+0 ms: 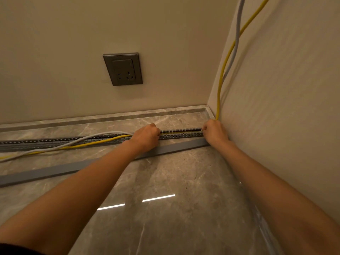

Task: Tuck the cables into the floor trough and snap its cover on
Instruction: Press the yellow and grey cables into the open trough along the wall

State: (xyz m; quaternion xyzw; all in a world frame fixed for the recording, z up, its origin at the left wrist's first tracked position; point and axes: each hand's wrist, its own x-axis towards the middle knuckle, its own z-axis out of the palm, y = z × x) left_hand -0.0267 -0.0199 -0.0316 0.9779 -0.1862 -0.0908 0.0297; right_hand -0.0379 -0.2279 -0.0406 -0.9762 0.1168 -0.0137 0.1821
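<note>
Reaching forward over a glossy grey-brown marble floor (174, 172), two bare arms meet a slotted grey plastic floor trough (181, 134) that runs along the foot of a beige wall into the corner. The left hand (146, 134) sits on the trough with its fingers curled downward over the spot where a yellow cable (218, 100) and a pale grey cable (239, 19) enter the channel. Its fingertips are hidden, so I cannot tell whether they pinch the cables or only press on them. The right hand (214, 130) is at the corner end of the trough, its fingers closed into a fist around the yellow cable where it comes down the side wall.

Between the hands the yellow cable lies inside the trough. Left of the left hand both cables leave it and trail loose across the floor. A long flat grey cover (77, 167) lies on the floor just in front of the trough, apart from it and under both forearms. A grey wall socket (122, 69) sits above.
</note>
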